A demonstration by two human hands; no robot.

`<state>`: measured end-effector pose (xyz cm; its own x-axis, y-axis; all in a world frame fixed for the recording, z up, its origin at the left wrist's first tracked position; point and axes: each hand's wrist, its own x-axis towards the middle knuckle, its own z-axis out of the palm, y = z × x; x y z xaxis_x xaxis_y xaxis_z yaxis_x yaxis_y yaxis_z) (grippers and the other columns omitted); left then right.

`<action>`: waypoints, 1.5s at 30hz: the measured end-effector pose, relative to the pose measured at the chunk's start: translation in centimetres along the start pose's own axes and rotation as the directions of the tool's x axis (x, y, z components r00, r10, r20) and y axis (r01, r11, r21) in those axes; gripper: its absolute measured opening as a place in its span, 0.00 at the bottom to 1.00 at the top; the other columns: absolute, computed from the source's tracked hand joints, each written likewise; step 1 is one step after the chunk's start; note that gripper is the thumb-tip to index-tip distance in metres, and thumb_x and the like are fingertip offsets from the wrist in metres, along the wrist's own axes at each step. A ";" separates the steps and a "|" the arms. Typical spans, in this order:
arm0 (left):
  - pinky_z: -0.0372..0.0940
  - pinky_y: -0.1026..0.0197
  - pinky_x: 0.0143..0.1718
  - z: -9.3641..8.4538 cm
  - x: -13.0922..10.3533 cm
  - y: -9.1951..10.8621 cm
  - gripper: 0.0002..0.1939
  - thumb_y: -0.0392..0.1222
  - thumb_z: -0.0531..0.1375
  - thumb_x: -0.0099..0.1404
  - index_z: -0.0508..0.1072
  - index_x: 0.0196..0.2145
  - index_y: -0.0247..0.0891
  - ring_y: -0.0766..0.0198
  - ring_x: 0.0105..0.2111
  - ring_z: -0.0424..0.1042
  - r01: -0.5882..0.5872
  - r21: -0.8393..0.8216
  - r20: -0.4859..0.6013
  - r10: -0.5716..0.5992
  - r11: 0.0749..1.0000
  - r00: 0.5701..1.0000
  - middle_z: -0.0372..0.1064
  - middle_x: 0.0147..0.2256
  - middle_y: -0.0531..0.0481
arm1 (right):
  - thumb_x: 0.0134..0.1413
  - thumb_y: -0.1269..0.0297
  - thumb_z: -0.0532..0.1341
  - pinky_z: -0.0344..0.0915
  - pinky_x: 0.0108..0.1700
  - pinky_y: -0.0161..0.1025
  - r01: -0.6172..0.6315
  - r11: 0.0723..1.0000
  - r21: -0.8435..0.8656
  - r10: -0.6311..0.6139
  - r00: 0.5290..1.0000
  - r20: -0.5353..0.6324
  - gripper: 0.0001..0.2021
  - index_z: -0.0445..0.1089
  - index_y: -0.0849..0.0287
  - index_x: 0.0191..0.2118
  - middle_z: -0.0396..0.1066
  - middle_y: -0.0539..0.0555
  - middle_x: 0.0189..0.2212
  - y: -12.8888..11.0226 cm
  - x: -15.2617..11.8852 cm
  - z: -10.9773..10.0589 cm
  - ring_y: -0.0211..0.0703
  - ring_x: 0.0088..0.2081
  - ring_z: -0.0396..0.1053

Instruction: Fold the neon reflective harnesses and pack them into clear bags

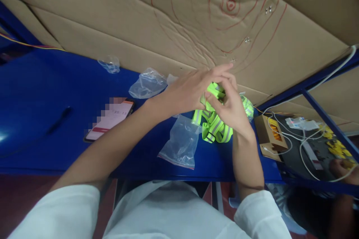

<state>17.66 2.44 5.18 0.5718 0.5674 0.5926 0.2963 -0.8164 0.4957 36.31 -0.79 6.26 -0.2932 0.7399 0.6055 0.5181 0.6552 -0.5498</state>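
Note:
A bundle of neon yellow-green reflective straps (217,129) with grey stripes and a black buckle hangs and lies at the middle right of the blue table. My left hand (193,86) reaches over its upper part, fingers bent around it toward the right. From the other side, my right hand (231,106) pinches the same upper part between thumb and fingers. The fingertips of both hands overlap, partly hiding the gripped strap. A clear zip plastic bag (182,142) lies flat just left of the straps. Behind my right hand shows another reflective strap bundle in clear plastic (247,107).
Crumpled clear bags (148,83) lie along the cardboard wall (112,18). A phone (110,119) rests left of my left forearm. Rightward stand an open cardboard box (270,134) and white cables. Another person's hand (340,168) is near yellow pieces (338,147).

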 end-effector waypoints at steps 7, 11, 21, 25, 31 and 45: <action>0.65 0.44 0.61 -0.4 -0.3 0.7 0.56 0.44 0.73 0.60 0.43 0.74 0.47 0.42 0.61 0.68 -0.053 0.410 0.032 0.044 0.911 0.999 0.67 0.62 0.40 | 0.58 0.57 0.68 0.73 0.58 0.50 -0.150 0.974 0.170 0.149 0.989 0.021 0.14 0.65 0.49 0.46 0.68 0.54 0.47 0.6 -0.2 -0.4 0.49 0.53 0.72; 0.63 0.42 0.59 0.9 -0.5 1.2 0.56 0.40 0.71 0.62 0.41 0.75 0.46 0.39 0.59 0.69 -0.085 0.516 0.043 0.073 0.852 0.996 0.67 0.61 0.35 | 0.57 0.61 0.67 0.73 0.58 0.48 -0.095 0.984 0.153 0.123 0.974 -0.188 0.19 0.62 0.49 0.51 0.64 0.57 0.52 1.0 -0.4 2.5 0.48 0.56 0.71; 0.66 0.50 0.57 -0.6 0.1 0.0 0.52 0.57 0.66 0.66 0.42 0.76 0.45 0.48 0.56 0.73 0.006 0.214 -0.104 0.017 0.977 0.994 0.68 0.62 0.41 | 0.63 0.51 0.67 0.66 0.67 0.54 0.016 0.999 -0.042 -0.016 1.000 0.003 0.18 0.73 0.51 0.55 0.74 0.57 0.59 -2.7 -0.8 -0.4 0.55 0.63 0.70; 0.69 0.51 0.51 0.5 0.2 0.5 0.56 0.60 0.70 0.61 0.43 0.75 0.46 0.46 0.50 0.76 0.058 0.132 -0.137 -0.040 0.990 0.990 0.74 0.53 0.43 | 0.58 0.42 0.69 0.66 0.67 0.56 0.027 0.998 -0.059 -0.016 0.985 0.173 0.33 0.69 0.53 0.63 0.73 0.59 0.61 -3.1 -1.1 -1.0 0.59 0.64 0.70; 0.67 0.50 0.56 1.2 0.4 0.9 0.47 0.59 0.64 0.66 0.45 0.72 0.43 0.45 0.59 0.71 0.055 0.040 -0.166 -0.047 0.998 0.985 0.64 0.64 0.39 | 0.68 0.44 0.60 0.69 0.66 0.51 -0.029 0.990 0.138 -0.008 0.965 0.262 0.34 0.53 0.48 0.73 0.59 0.56 0.71 -2.1 -1.0 -1.0 0.53 0.70 0.63; 0.68 0.51 0.56 0.1 0.3 2.8 0.48 0.53 0.70 0.62 0.49 0.70 0.39 0.50 0.56 0.73 -0.007 0.175 -0.227 0.047 0.984 0.973 0.66 0.62 0.40 | 0.66 0.47 0.64 0.70 0.65 0.50 0.123 0.974 -0.188 -0.086 0.977 0.195 0.29 0.63 0.54 0.66 0.69 0.59 0.65 -5.1 -1.9 -2.6 0.55 0.64 0.71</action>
<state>18.72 0.34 6.72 0.3966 0.5379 0.7438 0.4221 -0.8264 0.3726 36.31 -5.92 9.41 -0.4873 0.6964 0.5268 0.6199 0.7008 -0.3531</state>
